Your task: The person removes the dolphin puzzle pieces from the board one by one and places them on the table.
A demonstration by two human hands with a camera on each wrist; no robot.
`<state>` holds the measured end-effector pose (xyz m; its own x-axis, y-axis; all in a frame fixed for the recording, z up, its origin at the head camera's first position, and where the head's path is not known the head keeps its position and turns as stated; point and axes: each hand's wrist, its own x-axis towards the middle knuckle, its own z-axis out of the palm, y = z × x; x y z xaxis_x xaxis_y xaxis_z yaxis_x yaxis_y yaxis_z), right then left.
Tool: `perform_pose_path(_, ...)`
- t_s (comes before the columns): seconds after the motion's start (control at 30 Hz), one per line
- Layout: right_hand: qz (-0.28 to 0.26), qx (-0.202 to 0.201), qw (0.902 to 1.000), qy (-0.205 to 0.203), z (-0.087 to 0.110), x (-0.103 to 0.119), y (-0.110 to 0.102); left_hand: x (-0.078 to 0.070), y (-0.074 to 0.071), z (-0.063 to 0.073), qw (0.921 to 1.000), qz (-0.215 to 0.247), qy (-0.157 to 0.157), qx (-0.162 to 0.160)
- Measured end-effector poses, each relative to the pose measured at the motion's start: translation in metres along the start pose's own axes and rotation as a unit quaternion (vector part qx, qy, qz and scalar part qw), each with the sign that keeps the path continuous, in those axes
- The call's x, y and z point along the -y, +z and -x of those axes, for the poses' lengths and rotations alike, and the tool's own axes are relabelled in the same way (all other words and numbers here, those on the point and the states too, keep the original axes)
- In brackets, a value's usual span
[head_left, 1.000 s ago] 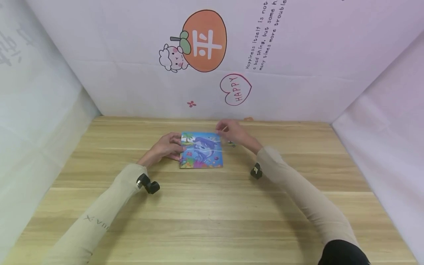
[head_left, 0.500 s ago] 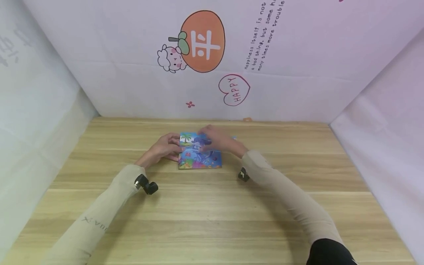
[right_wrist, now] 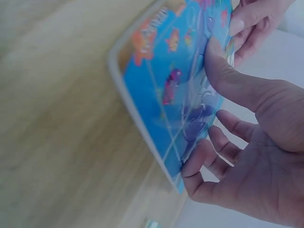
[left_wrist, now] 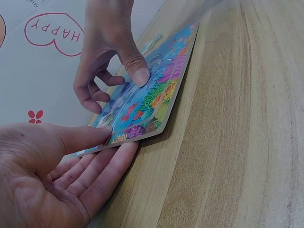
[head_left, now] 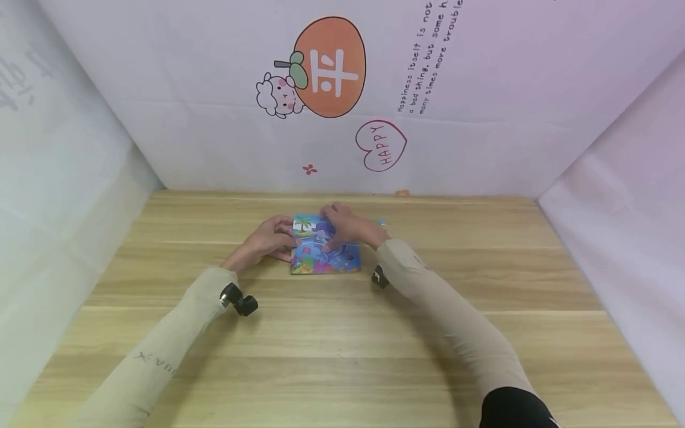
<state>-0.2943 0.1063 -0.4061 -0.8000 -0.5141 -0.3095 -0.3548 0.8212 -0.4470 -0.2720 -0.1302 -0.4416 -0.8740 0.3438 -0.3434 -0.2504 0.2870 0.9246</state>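
A jigsaw puzzle (head_left: 326, 261) with a dolphin and sea picture lies towards the back of the table, its near side lifted slightly in the left wrist view. My left hand (head_left: 266, 239) grips its left edge, the thumb (left_wrist: 90, 138) on the face and the fingers underneath. Over the upper part of the puzzle is my right hand (head_left: 348, 227). Its thumb (right_wrist: 223, 66) presses on the picture, while its bent fingers (right_wrist: 202, 164) meet the far edge. Part of the dolphin is hidden beneath this hand in the head view.
A small blue-tinted piece (head_left: 381, 223) lies just right of the puzzle, partly covered by the right wrist. Behind the wooden table (head_left: 342, 333) rises a white printed cloth (head_left: 214, 137), with further white cloth at both sides.
My right hand has moved left from the puzzle's upper right corner onto its upper middle, thumb now on the picture. My left hand keeps its hold at the left edge.
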Motion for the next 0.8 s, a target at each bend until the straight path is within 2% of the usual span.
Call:
perform_pose_path(0.33, 0.039, 0.016, 0.9986, 0.032, -0.013, 0.000, -0.001, 0.001, 0.001, 0.003, 1.0000, -0.001, 0.003, -0.003)
perform_pose_path(0.57, 0.033, 0.021, 0.9991, 0.018, -0.019, 0.002, -0.002, 0.003, -0.001, 0.007, 0.9999, -0.015, 0.005, -0.003)
perform_pose_path(0.8, 0.047, 0.029, 0.9979, 0.033, -0.020, -0.002, -0.006, -0.002, 0.000, 0.004, 0.9998, -0.020, 0.004, -0.002)
